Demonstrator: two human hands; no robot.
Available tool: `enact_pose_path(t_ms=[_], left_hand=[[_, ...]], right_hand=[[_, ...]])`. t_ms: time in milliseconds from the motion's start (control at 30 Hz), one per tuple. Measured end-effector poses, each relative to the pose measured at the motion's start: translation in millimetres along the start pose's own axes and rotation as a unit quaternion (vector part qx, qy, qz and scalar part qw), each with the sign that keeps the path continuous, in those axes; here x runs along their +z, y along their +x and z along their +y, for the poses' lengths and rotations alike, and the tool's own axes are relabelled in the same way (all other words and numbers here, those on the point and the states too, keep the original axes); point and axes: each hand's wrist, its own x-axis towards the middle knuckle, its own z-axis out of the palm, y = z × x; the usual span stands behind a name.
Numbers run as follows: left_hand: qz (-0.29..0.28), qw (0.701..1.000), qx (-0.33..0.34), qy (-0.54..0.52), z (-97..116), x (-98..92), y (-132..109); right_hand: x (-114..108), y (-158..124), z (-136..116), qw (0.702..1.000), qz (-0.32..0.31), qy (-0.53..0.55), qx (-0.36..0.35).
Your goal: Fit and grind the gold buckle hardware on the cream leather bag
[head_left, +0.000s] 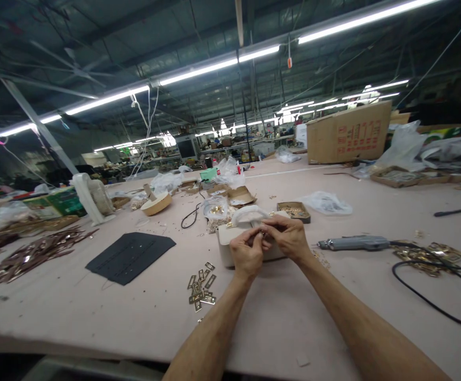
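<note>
A small cream handbag [227, 244] with a curved handle [250, 211] stands on the pale table [278, 328] in front of me. My left hand [247, 253] and my right hand [288, 236] meet at its top edge. Both have their fingers pinched together on something small by the bag's top that I cannot make out. Several flat gold metal plates [201, 289] lie loose just left of my left forearm.
A black mat [130, 256] lies to the left, and piles of metal strips [28, 255] beyond it. A grey electric screwdriver [353, 243] with a black cable [432, 296] lies right. Small trays of hardware [293, 210], plastic bags, a fan [93, 198] and a cardboard box [348, 132] stand farther back.
</note>
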Motion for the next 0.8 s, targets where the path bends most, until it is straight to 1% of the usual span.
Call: enact_pose_path(t_ms=[200,267,400,500,633,800], left_hand=[[-0.062,0.997,-0.046,0.01,2,-0.6,1],[-0.061,0.997,-0.056,-0.002,3,-1.4,4],[-0.051,0.992,-0.095,-0.067,2,-6.4,12],[-0.058,0.987,-0.12,-0.089,-1,-11.3,15],[-0.063,0.984,-0.138,-0.097,-2,-14.0,16],[-0.076,0.978,-0.157,-0.116,2,-14.8,16]], right_hand=[[-5,3,-2,1.0,-0.015,0.009,-0.008],[-6,4,-2,0.999,-0.029,0.01,-0.009],[-10,7,-2,0.994,-0.102,0.04,-0.002],[-14,9,-2,0.99,-0.131,0.052,0.007],[-15,9,-2,0.989,-0.143,0.04,-0.005],[-10,6,-1,0.993,-0.111,0.048,0.011]])
